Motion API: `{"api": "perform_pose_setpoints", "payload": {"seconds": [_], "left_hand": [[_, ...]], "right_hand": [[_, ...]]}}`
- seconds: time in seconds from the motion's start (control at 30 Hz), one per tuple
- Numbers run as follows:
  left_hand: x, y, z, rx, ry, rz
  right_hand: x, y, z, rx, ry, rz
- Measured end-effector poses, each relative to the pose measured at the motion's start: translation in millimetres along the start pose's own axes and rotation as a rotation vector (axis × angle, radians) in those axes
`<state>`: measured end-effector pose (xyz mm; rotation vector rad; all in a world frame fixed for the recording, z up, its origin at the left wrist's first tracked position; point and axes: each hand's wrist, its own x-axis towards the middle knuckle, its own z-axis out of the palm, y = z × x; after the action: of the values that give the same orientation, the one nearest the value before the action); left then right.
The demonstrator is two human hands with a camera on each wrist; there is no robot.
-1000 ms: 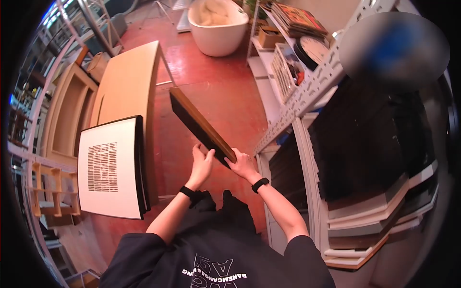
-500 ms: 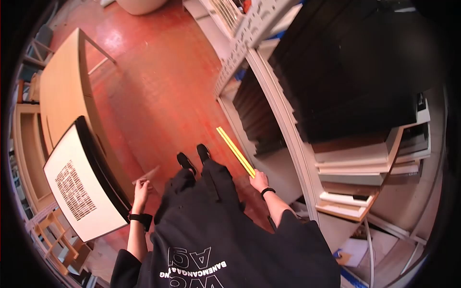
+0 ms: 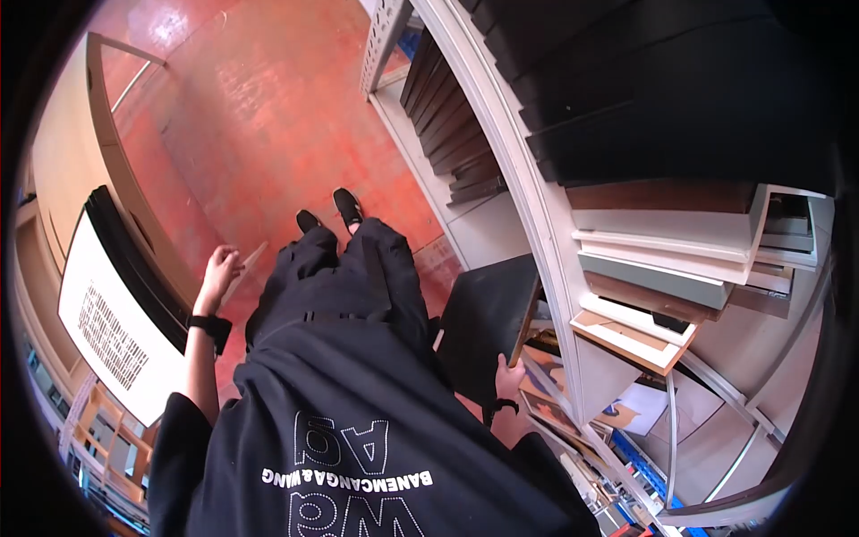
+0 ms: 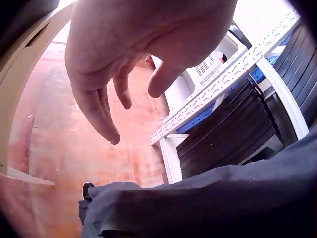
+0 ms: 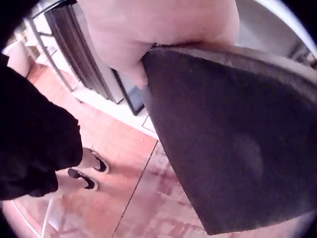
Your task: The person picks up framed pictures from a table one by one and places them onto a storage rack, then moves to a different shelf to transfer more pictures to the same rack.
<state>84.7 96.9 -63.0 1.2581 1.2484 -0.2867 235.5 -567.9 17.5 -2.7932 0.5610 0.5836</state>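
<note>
A dark, flat rectangular board [image 3: 479,313] with a lighter, wood-toned edge hangs at the person's right side. My right hand [image 3: 510,378] grips it by that edge. In the right wrist view the dark face of the board [image 5: 233,134] spreads below the right hand [image 5: 163,25], whose thumb lies along a corner. My left hand [image 3: 219,273] hovers over the floor with its fingers loosely bent. The left wrist view shows that left hand [image 4: 133,49] holding nothing. Closest to it is a framed white print [image 3: 112,309] with rows of dark marks, leaning at the left.
A wooden table [image 3: 67,134] stands at the left. To the right, a white metal rack [image 3: 528,170] carries rows of dark panels [image 3: 452,121] and stacked frames [image 3: 662,242]. Red floor [image 3: 259,116] lies between them. Colourful pictures [image 3: 546,385] sit low beside the rack.
The left hand has come off the board, leaving it in the right hand alone. The right hand has carried the board down and back beside the rack. The head view has tilted down and turned right.
</note>
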Motion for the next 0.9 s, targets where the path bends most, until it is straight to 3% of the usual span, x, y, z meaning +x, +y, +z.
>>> {"api": "perform_pose_setpoints", "payload": {"seconds": [0.2, 0.27, 0.33, 0.4, 0.53, 0.67, 0.9], "left_hand": [[-2.8, 49.3, 11.4, 0.054, -0.067, 0.06], [-10.8, 54.3, 11.0, 0.052, -0.068, 0.077], [-21.1, 56.7, 11.2, 0.091, -0.057, 0.09], [-25.9, 43.9, 3.1, 0.115, -0.049, 0.061], [-52.5, 20.3, -5.8, 0.1, -0.003, 0.024], [-85.0, 2.6, -11.5, 0.15, 0.109, -0.034], [-121.6, -29.6, -10.7, 0.039, 0.201, -0.142]], "right_hand": [[40.2, -13.9, 22.0, 0.27, 0.139, 0.059], [75.5, -19.7, 36.6, 0.557, 0.203, 0.026], [123.3, -22.0, 49.7, 0.445, 0.202, 0.11], [169.9, -30.4, 69.3, 0.368, 0.395, 0.118], [243.0, -55.5, 93.5, 0.46, 0.388, -0.064], [296.9, -105.3, 104.6, 0.57, 0.271, -0.038], [311.9, -153.8, 109.5, 0.762, 0.156, 0.057]]}}
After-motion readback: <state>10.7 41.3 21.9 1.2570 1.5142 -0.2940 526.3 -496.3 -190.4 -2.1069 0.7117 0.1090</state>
